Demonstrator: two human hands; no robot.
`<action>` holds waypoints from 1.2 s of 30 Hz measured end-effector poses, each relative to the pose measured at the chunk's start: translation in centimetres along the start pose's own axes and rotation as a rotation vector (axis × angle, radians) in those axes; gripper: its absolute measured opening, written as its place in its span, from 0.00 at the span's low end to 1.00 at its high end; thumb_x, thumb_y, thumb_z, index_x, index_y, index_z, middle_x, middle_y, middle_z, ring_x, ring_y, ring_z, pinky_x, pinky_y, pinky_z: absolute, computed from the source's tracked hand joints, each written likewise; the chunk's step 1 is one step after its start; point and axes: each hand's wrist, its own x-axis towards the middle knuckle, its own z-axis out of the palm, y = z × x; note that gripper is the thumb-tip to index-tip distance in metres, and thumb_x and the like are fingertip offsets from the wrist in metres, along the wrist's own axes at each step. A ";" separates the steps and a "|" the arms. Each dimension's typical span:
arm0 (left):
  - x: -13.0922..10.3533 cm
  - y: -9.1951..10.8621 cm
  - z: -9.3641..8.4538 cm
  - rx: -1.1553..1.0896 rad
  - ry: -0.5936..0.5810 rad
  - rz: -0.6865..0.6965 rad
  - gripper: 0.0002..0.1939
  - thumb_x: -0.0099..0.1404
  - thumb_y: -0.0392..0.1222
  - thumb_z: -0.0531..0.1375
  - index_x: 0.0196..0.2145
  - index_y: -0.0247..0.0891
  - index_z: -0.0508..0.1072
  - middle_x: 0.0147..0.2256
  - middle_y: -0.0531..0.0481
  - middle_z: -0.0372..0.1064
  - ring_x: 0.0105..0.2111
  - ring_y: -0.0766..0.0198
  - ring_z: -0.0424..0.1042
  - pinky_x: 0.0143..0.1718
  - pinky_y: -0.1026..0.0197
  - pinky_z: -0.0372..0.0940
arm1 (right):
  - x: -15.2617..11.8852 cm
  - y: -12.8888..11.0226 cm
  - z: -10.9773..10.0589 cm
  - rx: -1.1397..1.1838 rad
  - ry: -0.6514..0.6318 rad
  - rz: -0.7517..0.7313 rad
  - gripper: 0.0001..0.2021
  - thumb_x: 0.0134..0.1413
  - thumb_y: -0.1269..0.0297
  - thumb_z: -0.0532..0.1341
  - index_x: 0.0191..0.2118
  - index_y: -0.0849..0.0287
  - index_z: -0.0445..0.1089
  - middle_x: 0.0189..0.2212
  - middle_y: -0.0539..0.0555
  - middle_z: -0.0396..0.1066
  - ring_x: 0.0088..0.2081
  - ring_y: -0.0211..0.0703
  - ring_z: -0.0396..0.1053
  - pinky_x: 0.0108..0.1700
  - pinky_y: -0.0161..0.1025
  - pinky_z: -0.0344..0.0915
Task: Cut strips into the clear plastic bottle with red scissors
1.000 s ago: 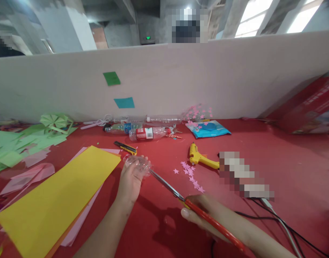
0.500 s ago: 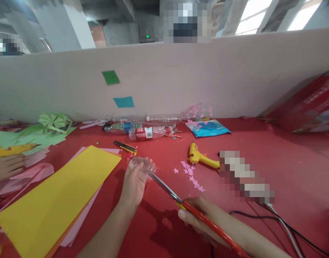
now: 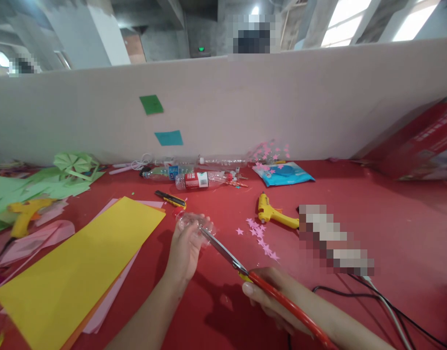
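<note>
My left hand [image 3: 187, 243] is closed around the cut top of a clear plastic bottle [image 3: 191, 219], whose red cap [image 3: 178, 213] points away to the left. My right hand [image 3: 274, 294] grips red-handled shears [image 3: 223, 250], and their long metal blades reach up and left to the bottle piece. The blade tips meet the plastic beside my left fingers, looking nearly closed. Just beyond the bottle top lies a yellow utility knife [image 3: 171, 199]. Pink paper stars [image 3: 260, 236] lie scattered right of the blades.
Yellow paper [image 3: 84, 272] tops a stack on the left. A yellow glue gun [image 3: 274, 214] lies right of the stars, another glue gun [image 3: 26, 214] far left. Bottles [image 3: 197, 180] and a blue packet [image 3: 285, 174] line the white partition [image 3: 223, 107]. Black cables [image 3: 340, 293] run at right.
The shears' blades have moved slightly up and left along the plastic. At the far left, another person's hand has left the view, and the glue gun there now lies in plain sight.
</note>
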 end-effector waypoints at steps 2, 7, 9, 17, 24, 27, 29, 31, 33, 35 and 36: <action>0.0 0.0 0.0 0.004 -0.005 0.006 0.10 0.53 0.34 0.65 0.34 0.38 0.70 0.36 0.51 0.74 0.41 0.60 0.75 0.52 0.49 0.65 | 0.1 0.0 0.1 -0.002 0.014 0.017 0.26 0.54 0.36 0.54 0.27 0.58 0.57 0.15 0.40 0.51 0.14 0.28 0.53 0.17 0.26 0.53; 0.1 0.2 0.1 -0.011 0.010 0.000 0.10 0.51 0.34 0.66 0.32 0.37 0.70 0.34 0.51 0.74 0.39 0.61 0.75 0.50 0.50 0.66 | 0.5 -0.2 0.5 0.028 0.071 0.110 0.23 0.55 0.42 0.57 0.24 0.57 0.55 0.12 0.40 0.50 0.12 0.27 0.49 0.14 0.26 0.49; 0.1 0.2 0.2 -0.019 0.006 0.004 0.10 0.51 0.34 0.66 0.32 0.37 0.70 0.34 0.50 0.74 0.39 0.61 0.75 0.49 0.51 0.67 | 0.7 -0.3 0.7 0.013 0.080 0.118 0.22 0.56 0.44 0.57 0.23 0.57 0.55 0.11 0.40 0.51 0.11 0.28 0.50 0.13 0.26 0.48; 0.4 0.4 -0.1 -0.010 0.009 0.020 0.14 0.50 0.34 0.66 0.34 0.38 0.67 0.34 0.52 0.74 0.39 0.62 0.75 0.49 0.52 0.66 | 1.1 0.4 0.8 -0.044 0.083 0.065 0.25 0.55 0.40 0.56 0.22 0.56 0.54 0.09 0.40 0.50 0.09 0.28 0.51 0.12 0.27 0.47; 0.1 0.2 0.0 0.079 -0.087 0.060 0.17 0.49 0.36 0.68 0.35 0.39 0.66 0.33 0.54 0.73 0.36 0.63 0.74 0.48 0.52 0.65 | 0.8 1.0 0.9 -0.032 0.066 -0.018 0.28 0.51 0.32 0.52 0.26 0.57 0.56 0.13 0.40 0.52 0.13 0.28 0.52 0.16 0.27 0.51; 0.1 0.0 0.0 0.091 -0.108 0.068 0.16 0.49 0.37 0.67 0.35 0.40 0.67 0.34 0.54 0.73 0.37 0.62 0.74 0.49 0.51 0.64 | 0.8 0.8 1.0 0.018 0.067 0.007 0.26 0.52 0.35 0.53 0.26 0.56 0.55 0.13 0.40 0.51 0.12 0.28 0.51 0.15 0.28 0.51; 0.2 -0.1 -0.2 0.101 -0.112 0.078 0.15 0.50 0.37 0.67 0.35 0.40 0.67 0.34 0.54 0.73 0.38 0.62 0.74 0.50 0.51 0.64 | 0.9 0.5 1.0 0.043 0.073 0.033 0.24 0.55 0.39 0.54 0.25 0.56 0.55 0.13 0.40 0.50 0.12 0.28 0.50 0.15 0.27 0.50; 0.3 -0.1 -0.3 0.106 -0.115 0.081 0.15 0.51 0.38 0.67 0.35 0.40 0.67 0.35 0.54 0.73 0.38 0.62 0.74 0.51 0.50 0.63 | 1.0 0.3 1.0 0.007 0.097 0.069 0.21 0.58 0.46 0.55 0.24 0.56 0.55 0.12 0.39 0.49 0.11 0.28 0.50 0.15 0.27 0.48; 0.4 -0.1 -0.4 0.104 -0.119 0.081 0.15 0.51 0.37 0.67 0.35 0.40 0.67 0.35 0.54 0.73 0.38 0.63 0.74 0.51 0.50 0.63 | 1.1 0.1 1.0 -0.050 0.126 0.104 0.19 0.58 0.51 0.57 0.23 0.56 0.55 0.11 0.40 0.49 0.11 0.28 0.50 0.15 0.27 0.47; 0.5 0.0 -0.5 0.102 -0.120 0.085 0.15 0.50 0.37 0.67 0.35 0.40 0.67 0.34 0.54 0.72 0.38 0.63 0.74 0.51 0.50 0.63 | 1.2 0.1 1.1 -0.088 0.136 0.105 0.18 0.58 0.54 0.57 0.23 0.56 0.55 0.10 0.40 0.50 0.10 0.29 0.50 0.14 0.28 0.47; 0.5 0.0 -0.4 0.103 -0.120 0.086 0.15 0.50 0.37 0.67 0.35 0.40 0.67 0.34 0.54 0.72 0.38 0.63 0.74 0.50 0.50 0.63 | 1.3 0.2 1.1 -0.089 0.135 0.095 0.18 0.58 0.54 0.57 0.23 0.56 0.55 0.10 0.40 0.49 0.10 0.28 0.50 0.14 0.28 0.47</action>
